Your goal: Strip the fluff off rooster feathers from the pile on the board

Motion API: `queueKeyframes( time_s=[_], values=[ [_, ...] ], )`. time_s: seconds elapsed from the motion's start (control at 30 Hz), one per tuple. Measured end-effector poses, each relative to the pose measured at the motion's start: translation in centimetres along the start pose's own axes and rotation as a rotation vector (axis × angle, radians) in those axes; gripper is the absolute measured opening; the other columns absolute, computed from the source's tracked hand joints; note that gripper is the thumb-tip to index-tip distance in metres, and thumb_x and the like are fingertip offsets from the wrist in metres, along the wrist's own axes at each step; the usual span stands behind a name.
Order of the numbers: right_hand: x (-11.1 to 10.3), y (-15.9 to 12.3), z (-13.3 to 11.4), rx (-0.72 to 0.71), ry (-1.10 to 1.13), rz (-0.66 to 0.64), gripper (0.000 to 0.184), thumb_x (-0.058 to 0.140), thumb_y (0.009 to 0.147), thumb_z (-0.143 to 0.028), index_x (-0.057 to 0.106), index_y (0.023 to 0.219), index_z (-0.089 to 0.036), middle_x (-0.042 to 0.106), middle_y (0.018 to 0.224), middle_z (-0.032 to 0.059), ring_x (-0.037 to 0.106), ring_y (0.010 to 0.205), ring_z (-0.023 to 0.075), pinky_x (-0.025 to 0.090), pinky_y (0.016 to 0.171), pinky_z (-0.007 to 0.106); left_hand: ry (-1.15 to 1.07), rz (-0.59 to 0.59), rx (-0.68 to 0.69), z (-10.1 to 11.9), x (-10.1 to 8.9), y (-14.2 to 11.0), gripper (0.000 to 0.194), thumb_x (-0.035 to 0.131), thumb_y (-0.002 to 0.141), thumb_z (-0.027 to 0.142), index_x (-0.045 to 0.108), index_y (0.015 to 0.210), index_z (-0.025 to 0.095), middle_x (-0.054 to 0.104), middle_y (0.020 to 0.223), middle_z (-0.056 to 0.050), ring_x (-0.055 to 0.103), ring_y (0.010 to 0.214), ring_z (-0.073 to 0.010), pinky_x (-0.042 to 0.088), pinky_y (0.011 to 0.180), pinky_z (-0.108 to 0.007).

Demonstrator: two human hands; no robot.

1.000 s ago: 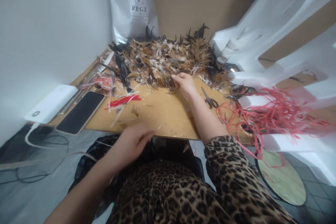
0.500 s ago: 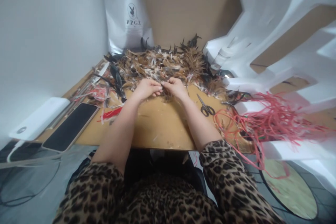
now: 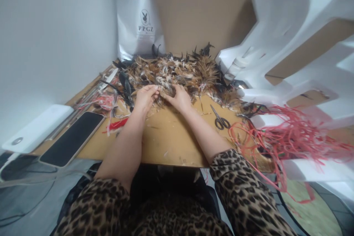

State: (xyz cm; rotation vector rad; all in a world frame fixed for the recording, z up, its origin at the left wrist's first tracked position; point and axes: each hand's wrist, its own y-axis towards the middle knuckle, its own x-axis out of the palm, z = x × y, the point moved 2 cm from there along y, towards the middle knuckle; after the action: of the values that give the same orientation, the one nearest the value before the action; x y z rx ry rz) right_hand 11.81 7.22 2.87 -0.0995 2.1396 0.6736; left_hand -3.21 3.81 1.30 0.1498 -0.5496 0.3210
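Note:
A wide heap of brown, white and black feathers (image 3: 157, 67) covers the back of the wooden table. At its near edge my left hand (image 3: 145, 99) is closed, thumb and forefinger pinched on a feather whose details are too small to make out. Just beside it, my right hand (image 3: 180, 99) has its thumb stretched toward the left fingertips. Its fingers are spread apart and reach into the feathers, where the tips are partly hidden. A fuller bunch of brown feathers (image 3: 206, 72) stands behind my right hand.
Black-handled scissors (image 3: 221, 122) lie right of my right forearm, beside tangled red plastic strips (image 3: 298, 136). On the left are a phone (image 3: 72, 138), a white power bank (image 3: 37, 129) and a red strip (image 3: 117, 124). A silver bag (image 3: 141, 18) stands behind the heap.
Both hands have shifted slightly left along the edge of the feathers. My right hand's fingers have opened from a pinch and spread. The camera view has tilted up a little.

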Motion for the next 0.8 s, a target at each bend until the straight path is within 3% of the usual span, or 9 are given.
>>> queueKeyframes(
  time_s=[0.07,0.2,0.33,0.5,0.67,0.8],
  values=[
    [0.5,-0.3,-0.2,-0.012,-0.170,-0.096,0.065,0.064,0.068,-0.047,0.049,0.123,-0.017,0.053,0.121,0.0169,0.058,0.100,0.0285,0.046,0.082,0.040,-0.020,0.000,0.017,0.0,0.0,0.1,0.014,0.071,0.063,0.016,0.062,0.072,0.011,0.065,0.066,-0.003,0.053,0.051,-0.0030,0.040,0.046,-0.012],
    [0.6,-0.3,0.9,-0.041,-0.322,-0.211,0.026,0.049,0.079,-0.020,0.063,0.101,-0.018,0.063,0.101,0.0145,0.061,0.090,0.0251,0.045,0.078,0.035,-0.043,0.035,0.002,-0.1,-0.2,0.3,0.015,0.069,0.063,0.012,0.059,0.074,0.012,0.064,0.064,-0.002,0.052,0.049,-0.0033,0.039,0.046,-0.012],
    [-1.2,-0.1,3.2,-0.133,-0.235,-0.164,0.028,0.042,0.077,-0.014,0.067,0.090,-0.019,0.063,0.100,0.0102,0.059,0.093,0.0241,0.045,0.080,0.035,-0.082,0.052,-0.021,0.1,-0.3,0.3,0.018,0.069,0.064,0.012,0.055,0.076,0.013,0.064,0.063,-0.001,0.053,0.049,-0.0040,0.038,0.045,-0.013],
    [-2.8,-0.8,5.4,-0.244,-0.120,-0.202,0.035,0.042,0.071,-0.011,0.069,0.092,-0.019,0.063,0.104,0.0074,0.056,0.099,0.0219,0.044,0.088,0.035,-0.076,-0.001,0.002,0.2,-0.4,0.1,0.020,0.070,0.064,0.014,0.055,0.077,0.013,0.066,0.069,-0.002,0.058,0.054,-0.0056,0.042,0.047,-0.014],
    [-4.0,-1.6,5.0,-0.235,0.045,-0.079,0.046,0.043,0.066,-0.009,0.064,0.107,-0.015,0.057,0.115,0.0093,0.053,0.107,0.0207,0.041,0.095,0.035,-0.053,-0.024,-0.021,-0.1,-0.5,0.1,0.022,0.071,0.063,0.014,0.056,0.079,0.013,0.067,0.071,-0.003,0.060,0.056,-0.0069,0.044,0.048,-0.015],
    [-4.8,-1.8,2.8,-0.215,0.112,0.044,0.029,0.047,0.076,-0.020,0.065,0.099,-0.017,0.059,0.107,0.0092,0.055,0.100,0.0198,0.043,0.090,0.033,-0.038,-0.030,-0.022,-0.1,-0.4,0.1,0.021,0.072,0.063,0.016,0.057,0.077,0.013,0.066,0.070,-0.003,0.059,0.055,-0.0065,0.043,0.048,-0.014]
  ],
)
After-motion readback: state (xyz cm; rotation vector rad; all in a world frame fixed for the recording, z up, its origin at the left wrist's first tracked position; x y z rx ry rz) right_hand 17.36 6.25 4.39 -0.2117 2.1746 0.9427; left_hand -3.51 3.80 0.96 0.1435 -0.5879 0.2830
